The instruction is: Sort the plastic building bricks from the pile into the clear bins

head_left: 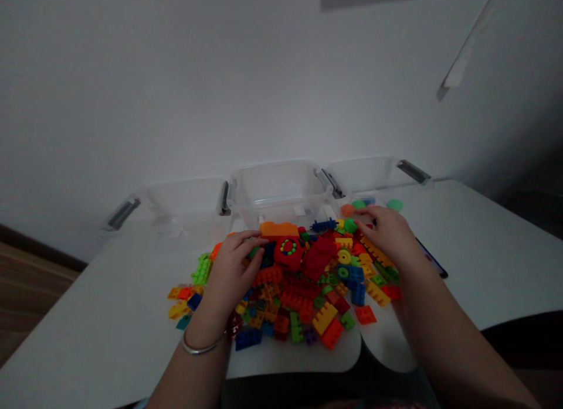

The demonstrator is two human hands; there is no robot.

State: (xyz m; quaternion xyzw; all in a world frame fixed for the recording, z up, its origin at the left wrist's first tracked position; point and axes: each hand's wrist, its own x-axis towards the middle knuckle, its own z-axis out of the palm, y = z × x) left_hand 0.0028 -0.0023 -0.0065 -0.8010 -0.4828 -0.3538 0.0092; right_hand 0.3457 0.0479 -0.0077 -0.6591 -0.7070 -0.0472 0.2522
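Note:
A heap of coloured plastic building blocks [303, 297] covers the middle of the white table. My left hand [235, 268] rests over the heap's left side, fingers stretched forward and thumb apart, near an orange block [279, 229]. My right hand [387, 230] reaches over the right back of the heap. Its thumb tip is at a small green ball [350, 225], with the index finger apart above it; I see no clear grip. Between the hands lie a red piece with a ring of coloured beads [289, 247] and another red piece [319, 258].
Three clear plastic bins stand along the wall: a left bin [185, 183], a middle bin [281, 166] and a right bin [365, 163] with grey latches. Green and orange round pieces [394, 205] show by the right bin. A phone-like dark slab [433, 258] lies beside my right forearm.

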